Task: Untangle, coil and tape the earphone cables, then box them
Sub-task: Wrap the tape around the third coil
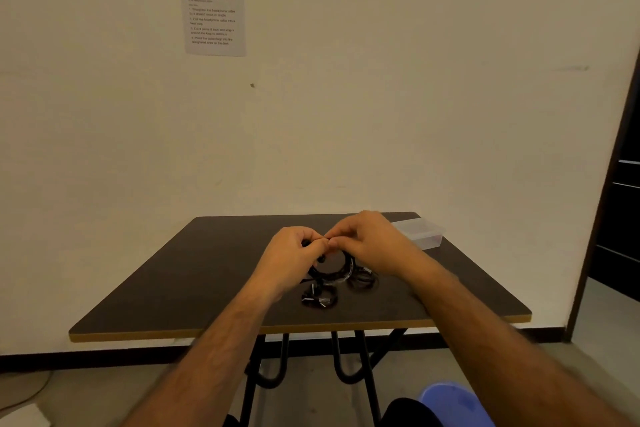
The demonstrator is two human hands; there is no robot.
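Observation:
A black earphone cable coil (332,272) hangs as a round loop just above the dark table (173,288), held at its top by both hands. My left hand (294,253) grips the loop's upper left with curled fingers. My right hand (367,239) pinches the top of the same loop, fingertips meeting the left hand's. Two more black cable bundles lie on the table: one coil (362,279) to the right under my right wrist, and another bundle (318,298) nearer the front. A clear plastic box (424,234) stands at the table's far right corner.
The table stands against a white wall with a printed sheet (213,7) taped to it. A blue stool (453,404) is by my right forearm, below the table edge. A dark doorway (620,218) is at the right.

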